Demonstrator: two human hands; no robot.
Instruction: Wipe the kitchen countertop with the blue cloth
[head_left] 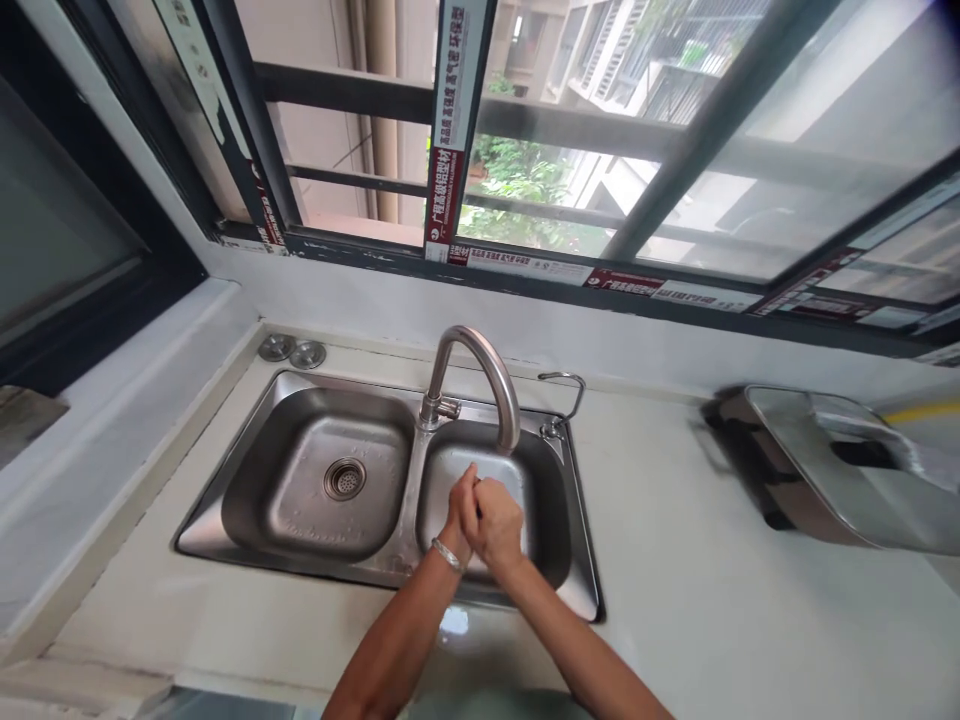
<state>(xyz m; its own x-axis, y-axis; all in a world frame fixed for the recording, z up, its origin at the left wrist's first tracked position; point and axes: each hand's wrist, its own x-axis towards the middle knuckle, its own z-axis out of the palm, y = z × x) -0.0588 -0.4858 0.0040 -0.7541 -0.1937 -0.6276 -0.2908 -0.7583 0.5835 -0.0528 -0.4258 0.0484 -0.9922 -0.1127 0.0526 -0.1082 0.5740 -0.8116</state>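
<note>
Together, left hand (460, 515) and right hand (498, 520) press against each other over the right basin (551, 500), fingers curled closed, below the curved faucet (480, 345)

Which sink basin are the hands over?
The right-hand basin, below the curved faucet spout; both hands are clasped over it. The left basin has none over it.

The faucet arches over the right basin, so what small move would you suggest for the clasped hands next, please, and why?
Perhaps ease the left hand and right hand slightly forward and rightward, beneath the mouth of the faucet: they are clasped over the right basin, just short of that mouth and left of it.
</note>
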